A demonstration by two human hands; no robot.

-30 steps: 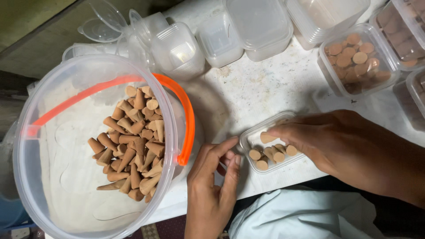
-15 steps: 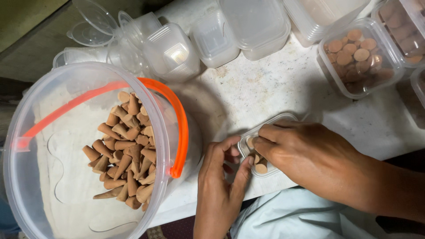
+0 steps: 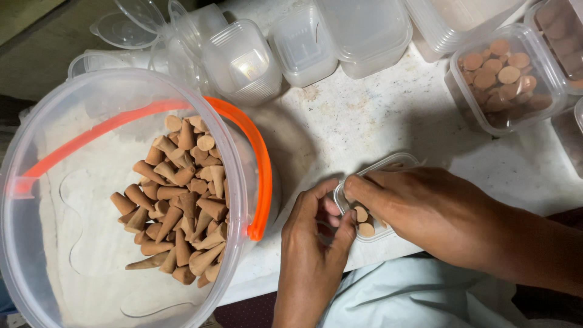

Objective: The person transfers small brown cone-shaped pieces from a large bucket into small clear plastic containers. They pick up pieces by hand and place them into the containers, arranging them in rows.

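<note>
Both hands meet over a small clear box (image 3: 378, 182) at the near edge of the white tabletop (image 3: 364, 115). The right hand (image 3: 437, 212) lies across the top of the box, its grip closed on the box's left rim with thumb and fingers, covering most of what is inside. The left hand (image 3: 313, 243) comes up from the near side, fingers curled against the box's left wall and thumb touching its near corner, so its grip is on the box too. A few brown cones (image 3: 364, 222) show inside the box between the two hands.

To the left stands a big clear bucket (image 3: 73, 121) with an orange handle (image 3: 258, 164) resting on its rim; a heap of the same cones (image 3: 179, 200) lies inside it on pale powder. At the far edge stands a row of empty clear boxes (image 3: 303, 42) and loose lids (image 3: 124, 27). Far right, a filled box (image 3: 507, 79) holds cones standing upright, with more boxes just beside it at the frame edge.
</note>
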